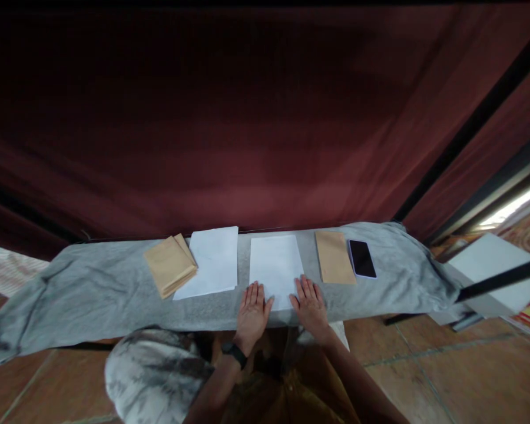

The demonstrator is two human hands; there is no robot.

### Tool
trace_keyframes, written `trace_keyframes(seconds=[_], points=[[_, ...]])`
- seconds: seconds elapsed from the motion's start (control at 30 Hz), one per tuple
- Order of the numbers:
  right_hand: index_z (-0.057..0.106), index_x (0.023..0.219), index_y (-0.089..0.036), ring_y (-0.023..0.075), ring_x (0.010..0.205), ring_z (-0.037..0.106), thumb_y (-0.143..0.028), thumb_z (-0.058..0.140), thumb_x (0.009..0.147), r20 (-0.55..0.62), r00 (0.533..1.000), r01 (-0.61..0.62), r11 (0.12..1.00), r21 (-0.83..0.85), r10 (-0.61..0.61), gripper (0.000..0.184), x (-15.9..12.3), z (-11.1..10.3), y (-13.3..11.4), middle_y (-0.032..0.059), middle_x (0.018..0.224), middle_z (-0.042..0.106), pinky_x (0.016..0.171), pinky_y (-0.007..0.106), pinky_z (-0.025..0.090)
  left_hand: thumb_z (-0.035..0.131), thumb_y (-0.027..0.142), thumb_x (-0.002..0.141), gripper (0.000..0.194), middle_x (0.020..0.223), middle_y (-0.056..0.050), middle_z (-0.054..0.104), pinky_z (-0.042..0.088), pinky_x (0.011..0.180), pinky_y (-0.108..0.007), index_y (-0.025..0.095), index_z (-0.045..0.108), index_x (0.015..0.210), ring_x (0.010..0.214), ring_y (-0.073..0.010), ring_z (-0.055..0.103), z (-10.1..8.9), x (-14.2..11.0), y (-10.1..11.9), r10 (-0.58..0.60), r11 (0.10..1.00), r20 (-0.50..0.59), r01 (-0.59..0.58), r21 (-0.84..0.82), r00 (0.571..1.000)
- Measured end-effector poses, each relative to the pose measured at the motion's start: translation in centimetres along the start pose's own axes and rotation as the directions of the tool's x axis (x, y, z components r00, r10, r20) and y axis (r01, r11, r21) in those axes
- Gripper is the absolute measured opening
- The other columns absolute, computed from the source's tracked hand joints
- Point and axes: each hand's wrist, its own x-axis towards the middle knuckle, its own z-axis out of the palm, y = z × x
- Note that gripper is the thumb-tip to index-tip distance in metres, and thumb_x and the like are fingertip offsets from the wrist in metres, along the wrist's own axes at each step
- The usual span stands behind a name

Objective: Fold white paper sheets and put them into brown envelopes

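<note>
A white sheet of paper [275, 259] lies flat in front of me on the grey cloth. My left hand [252, 313] rests on its lower left corner, fingers stretched out and flat. At the lower right edge my right hand [309, 303] lies flat too, fingers slightly spread. Neither hand grips anything. To the left is a stack of white paper [216, 259], partly covered by several brown envelopes [170, 266]. One more brown envelope [335, 257] lies alone right of the sheet.
A phone [362, 259] with a dark screen lies right of the single envelope. The grey cloth [110, 288] covers a narrow bench or table against a dark red panel [265, 147]. A white box [490, 271] stands at the right, by a dark bar.
</note>
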Motion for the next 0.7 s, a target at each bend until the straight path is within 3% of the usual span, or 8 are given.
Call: trace_keyframes(seconds=[0.17, 0.23, 0.33, 0.5, 0.7], points=[[0.049, 0.149, -0.014, 0.0294, 0.141, 0.047, -0.032, 0.035, 0.105, 0.05, 0.997, -0.058, 0.996, 0.071, 0.054, 0.05, 2.9, 0.3, -1.3, 0.016, 0.153, 0.05, 0.118, 0.052, 0.032, 0.028, 0.035, 0.104, 0.056, 0.158, -0.014, 0.043, 0.035, 0.121, -0.049, 0.012, 0.039, 0.154, 0.149, -0.0252, 0.037, 0.6, 3.5, 2.3, 0.07, 0.993, 0.029, -0.067, -0.094, 0.997], [0.05, 0.149, -0.016, 0.0268, 0.143, 0.045, -0.03, 0.031, 0.105, 0.077, 0.997, -0.002, 0.993, 0.117, -0.007, 0.05, 4.5, 0.6, -2.2, 0.0133, 0.155, 0.049, 0.118, 0.049, 0.033, 0.03, 0.029, 0.102, 0.056, 0.16, -0.013, 0.041, 0.034, 0.122, -0.049, 0.013, 0.036, 0.156, 0.15, -0.0245, 0.035, 1.0, 5.1, 2.9, 0.128, 0.987, 0.071, -0.12, -0.109, 0.989], [0.05, 0.148, -0.017, 0.0241, 0.145, 0.042, -0.031, 0.029, 0.106, 0.106, 0.991, 0.071, 0.988, 0.138, -0.086, 0.049, 6.1, 1.2, -2.9, 0.0111, 0.156, 0.047, 0.119, 0.047, 0.032, 0.03, 0.023, 0.1, 0.056, 0.16, -0.013, 0.039, 0.031, 0.123, -0.049, 0.011, 0.037, 0.155, 0.151, -0.0253, 0.032, 1.5, 6.6, 3.0, 0.125, 0.99, 0.142, -0.113, -0.089, 0.982], [0.05, 0.148, -0.015, 0.0257, 0.145, 0.043, -0.032, 0.037, 0.105, 0.051, 0.994, 0.091, 0.993, 0.075, -0.095, 0.048, 5.6, 1.5, -1.7, 0.0128, 0.156, 0.047, 0.118, 0.047, 0.032, 0.031, 0.032, 0.103, 0.056, 0.161, -0.012, 0.039, 0.029, 0.124, -0.049, 0.014, 0.037, 0.155, 0.151, -0.0236, 0.033, 1.9, 6.4, 1.5, 0.084, 0.995, 0.094, -0.079, -0.056, 0.992], [0.045, 0.151, -0.012, 0.0286, 0.141, 0.046, -0.035, 0.038, 0.105, -0.001, 0.999, 0.033, 0.999, -0.033, -0.034, 0.052, 4.2, 1.2, 0.0, 0.0158, 0.156, 0.046, 0.117, 0.047, 0.032, 0.031, 0.041, 0.104, 0.059, 0.159, -0.015, 0.042, 0.031, 0.122, -0.049, 0.012, 0.036, 0.155, 0.15, -0.0253, 0.035, 1.6, 4.8, -0.1, -0.024, 0.999, 0.028, 0.025, -0.041, 0.999]])
